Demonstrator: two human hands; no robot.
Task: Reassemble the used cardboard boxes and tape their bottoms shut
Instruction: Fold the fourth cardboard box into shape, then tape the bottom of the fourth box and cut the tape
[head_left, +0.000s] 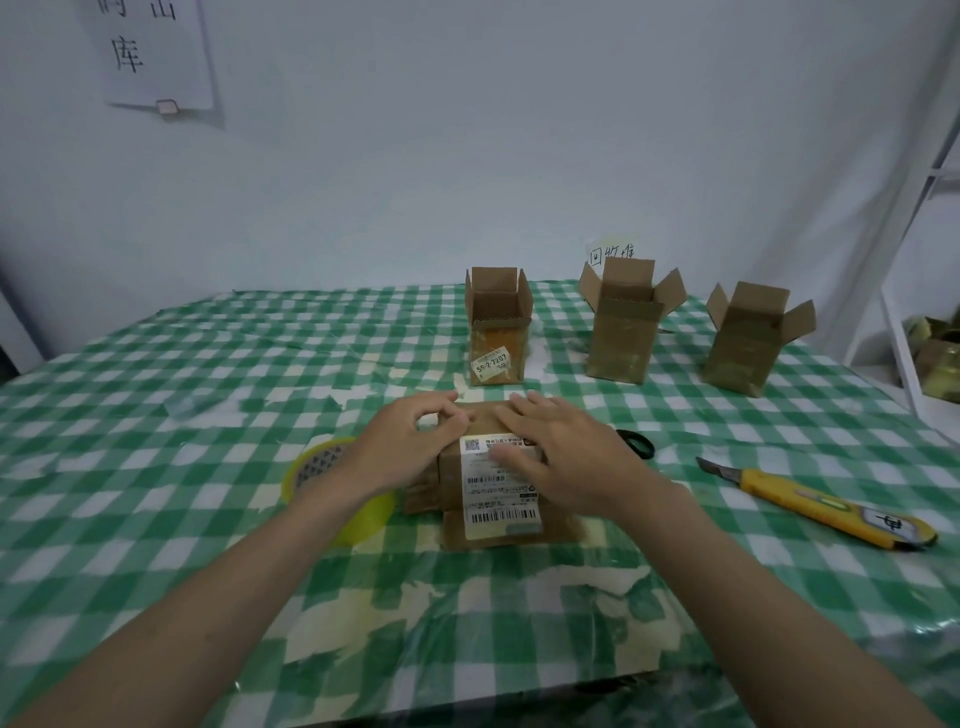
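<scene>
From the head view, a cardboard box (493, 478) lies at the table's (156, 395) middle. The left hand (410, 441) pinches its top edge, seemingly a flap or tape; the right hand (561, 457), fingers spread flat, presses it down, likely steadying it for sealing. Three finished boxes (618, 327) stand open behind; one tape roll (332, 483), one knife (815, 499).

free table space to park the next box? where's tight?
Free: the left half of the table, left of the labelled standing box and behind the tape roll; also the near strip before the arms. Crowded: around the flat box, scissors and knife.
</scene>
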